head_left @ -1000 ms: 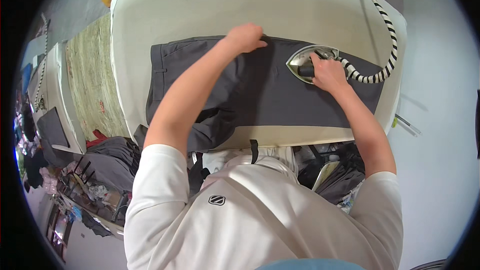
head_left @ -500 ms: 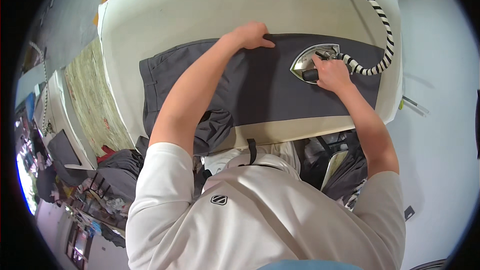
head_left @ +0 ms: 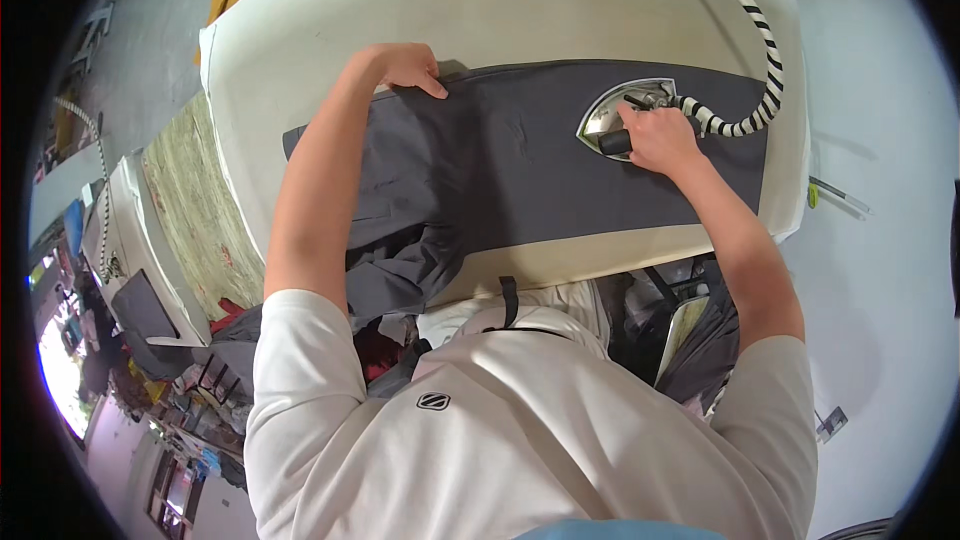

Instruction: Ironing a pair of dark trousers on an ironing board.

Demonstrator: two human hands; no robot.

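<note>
Dark grey trousers (head_left: 540,185) lie across the padded pale ironing board (head_left: 560,15), one leg spread flat to the right and the rest bunched in folds at the left. At their far edge my left hand (head_left: 406,66) is closed on the cloth, its thumb on top and the other fingers partly hidden. My right hand (head_left: 662,138) grips the dark handle of a steam iron (head_left: 603,118), whose shiny metal body rests on the flat leg with the tip toward the left. Small creases show in the cloth left of the iron.
A black-and-white striped hose (head_left: 771,60) curves from the iron to the board's far edge. A white wall (head_left: 870,270) stands at the right. Dark cloth (head_left: 705,335) hangs below the near edge. Another work surface (head_left: 190,200) lies at the left.
My left hand has moved left along the far edge, and the trousers' left part has shifted and folded up more. The iron has moved only slightly, to the left and away from me.
</note>
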